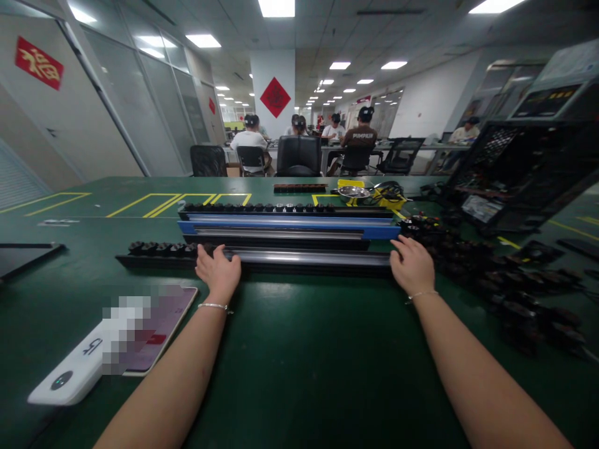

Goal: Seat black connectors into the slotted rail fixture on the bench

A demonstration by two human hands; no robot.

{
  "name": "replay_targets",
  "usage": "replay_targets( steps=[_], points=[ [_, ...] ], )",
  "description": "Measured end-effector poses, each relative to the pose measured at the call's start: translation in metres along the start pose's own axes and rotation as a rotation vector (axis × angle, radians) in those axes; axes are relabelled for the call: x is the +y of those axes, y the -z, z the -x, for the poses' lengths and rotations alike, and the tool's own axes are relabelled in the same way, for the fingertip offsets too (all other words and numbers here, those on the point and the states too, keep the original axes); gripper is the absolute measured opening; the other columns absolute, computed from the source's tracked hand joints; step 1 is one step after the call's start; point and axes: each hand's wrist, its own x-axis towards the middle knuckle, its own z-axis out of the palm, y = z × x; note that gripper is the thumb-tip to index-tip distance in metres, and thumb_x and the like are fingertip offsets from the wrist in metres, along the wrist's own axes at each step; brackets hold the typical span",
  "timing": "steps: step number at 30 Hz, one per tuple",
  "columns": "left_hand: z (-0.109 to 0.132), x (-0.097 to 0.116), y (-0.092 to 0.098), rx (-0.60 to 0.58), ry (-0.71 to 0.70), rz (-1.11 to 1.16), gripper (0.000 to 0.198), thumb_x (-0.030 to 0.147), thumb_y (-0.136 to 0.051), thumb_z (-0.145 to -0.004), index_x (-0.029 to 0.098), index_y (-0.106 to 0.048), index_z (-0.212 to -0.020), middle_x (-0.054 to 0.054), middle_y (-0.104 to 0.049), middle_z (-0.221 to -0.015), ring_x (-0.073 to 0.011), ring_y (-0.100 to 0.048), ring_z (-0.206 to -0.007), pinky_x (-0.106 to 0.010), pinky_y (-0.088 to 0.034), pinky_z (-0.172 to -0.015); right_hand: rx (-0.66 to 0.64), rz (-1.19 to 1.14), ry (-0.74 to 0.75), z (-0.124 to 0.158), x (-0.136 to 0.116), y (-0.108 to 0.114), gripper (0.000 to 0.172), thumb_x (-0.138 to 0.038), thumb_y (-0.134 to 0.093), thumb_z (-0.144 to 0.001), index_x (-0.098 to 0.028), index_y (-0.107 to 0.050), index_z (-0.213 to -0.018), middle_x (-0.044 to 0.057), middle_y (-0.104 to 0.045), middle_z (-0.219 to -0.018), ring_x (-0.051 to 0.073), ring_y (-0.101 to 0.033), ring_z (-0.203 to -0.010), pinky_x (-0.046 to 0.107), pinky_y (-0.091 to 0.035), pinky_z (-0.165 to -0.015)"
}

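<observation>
A long black rail point(309, 257) with a shiny metallic strip lies across the table in front of me. A row of small black parts point(161, 249) sits along its left portion. My left hand point(219, 271) is at the right end of that row, fingers apart, its fingertips touching the rail or the last part; I cannot tell which. At the rail's right end, my right hand point(414, 265) rests with fingers spread and its thumb by the end. Just behind is a blue rail point(281, 223), and beyond it a black rail point(365, 212) carrying more black parts.
To the left lie a white device point(70, 371) and a phone point(166, 330). Many black parts point(528, 293) are piled on the right, near an open computer case point(519, 174). A metal bowl point(354, 193) stands at the back. Several people sit at far tables.
</observation>
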Motion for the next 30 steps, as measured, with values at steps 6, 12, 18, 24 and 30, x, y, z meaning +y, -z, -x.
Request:
replay_targets(
  steps=[6, 12, 18, 24, 30],
  points=[
    [-0.006, -0.006, -0.001, -0.037, 0.112, -0.070, 0.046, 0.035, -0.053, -0.077, 0.018, -0.058, -0.119, -0.018, -0.029, -0.147, -0.0351, -0.032, -0.133, -0.051, -0.027, -0.107, -0.257, 0.094, 0.038, 0.004, -0.019, -0.005, 0.042, -0.026, -0.033, -0.087, -0.022, -0.066, -0.112, 0.004, -0.064, -0.120, 0.020, -0.053, -0.113, 0.039, -0.039, -0.096],
    [-0.008, -0.007, 0.001, -0.047, 0.138, -0.060, 0.046, 0.035, -0.053, -0.077, 0.016, -0.060, -0.118, -0.018, -0.034, -0.144, -0.0339, -0.029, -0.134, -0.050, -0.024, -0.109, -0.247, 0.157, -0.073, 0.005, -0.025, -0.002, 0.043, -0.023, -0.035, -0.083, -0.024, -0.066, -0.113, 0.003, -0.063, -0.120, 0.023, -0.052, -0.113, 0.040, -0.040, -0.092],
    [-0.011, -0.011, -0.002, -0.011, 0.142, -0.029, 0.045, 0.033, -0.054, -0.076, 0.015, -0.062, -0.116, -0.017, -0.038, -0.141, -0.0326, -0.031, -0.133, -0.046, -0.024, -0.110, -0.219, 0.134, -0.110, 0.009, -0.029, -0.002, 0.042, -0.023, -0.035, -0.083, -0.025, -0.067, -0.111, 0.003, -0.064, -0.119, 0.023, -0.051, -0.114, 0.040, -0.038, -0.094],
    [-0.012, -0.011, -0.003, -0.024, 0.166, 0.006, 0.045, 0.033, -0.053, -0.076, 0.015, -0.064, -0.116, -0.016, -0.037, -0.141, -0.0332, -0.028, -0.134, -0.045, -0.022, -0.111, -0.212, 0.127, -0.110, 0.009, -0.026, -0.004, 0.042, -0.025, -0.033, -0.085, -0.025, -0.067, -0.110, 0.002, -0.064, -0.118, 0.023, -0.051, -0.113, 0.041, -0.037, -0.093],
    [-0.013, -0.011, -0.003, -0.090, 0.148, -0.013, 0.046, 0.034, -0.051, -0.077, 0.014, -0.063, -0.117, -0.018, -0.036, -0.144, -0.0360, -0.022, -0.137, -0.049, -0.024, -0.110, -0.172, 0.111, -0.129, 0.009, -0.026, -0.007, 0.040, -0.024, -0.036, -0.083, -0.025, -0.068, -0.107, 0.003, -0.066, -0.115, 0.023, -0.051, -0.111, 0.042, -0.037, -0.093]
  ],
)
